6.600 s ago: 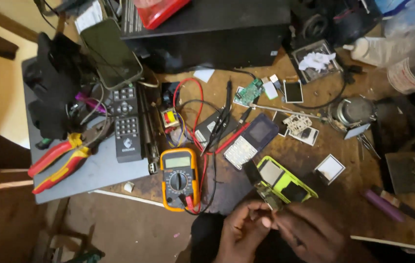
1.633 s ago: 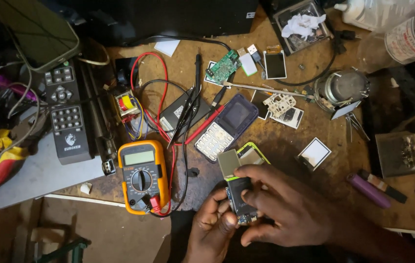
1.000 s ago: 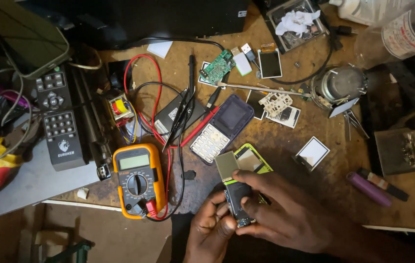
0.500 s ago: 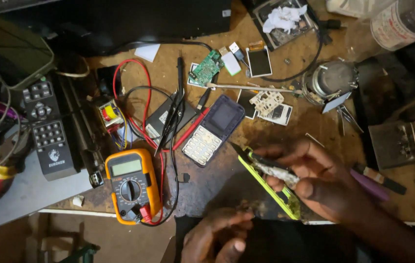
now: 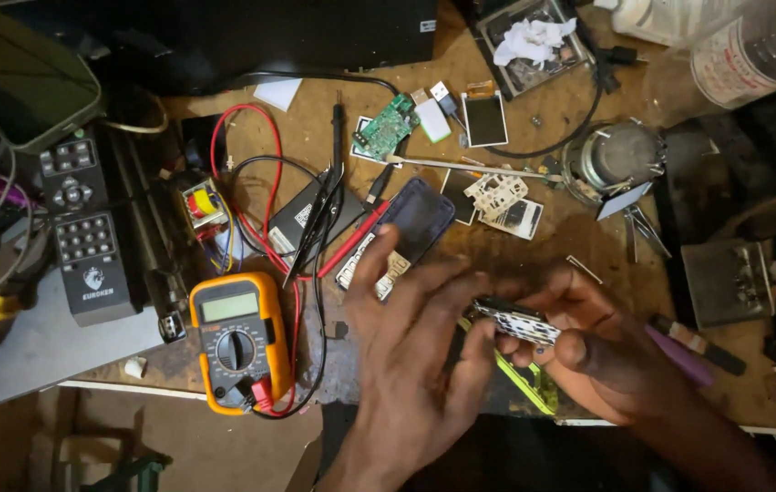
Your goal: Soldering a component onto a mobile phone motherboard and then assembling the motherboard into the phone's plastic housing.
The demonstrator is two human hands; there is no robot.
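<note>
Near the desk's (image 5: 506,255) front edge, the right hand (image 5: 606,351) pinches a small keypad panel (image 5: 515,321) between thumb and fingers, holding it just above a yellow-green phone shell (image 5: 526,383) that lies under both hands. The left hand (image 5: 406,355) is spread open, fingers extended, its fingertips reaching toward the panel; motion blur makes it hard to say whether they touch it.

At the back edge, a shallow square tray (image 5: 534,46) holds one crumpled white tissue (image 5: 534,38). Toward the right edge sits one round metal tin (image 5: 614,159); its contents cannot be made out.

One orange multimeter (image 5: 240,342) lies at the front edge, left of the hands, with one red lead (image 5: 242,173) and one black lead (image 5: 315,301) looping behind it. Mid-desk lies one dark phone (image 5: 401,235), touching the left fingertips' edge. One green circuit board (image 5: 386,126) and one small screen (image 5: 484,118) sit near the back edge. One black remote control (image 5: 82,228) lies at the left edge.
</note>
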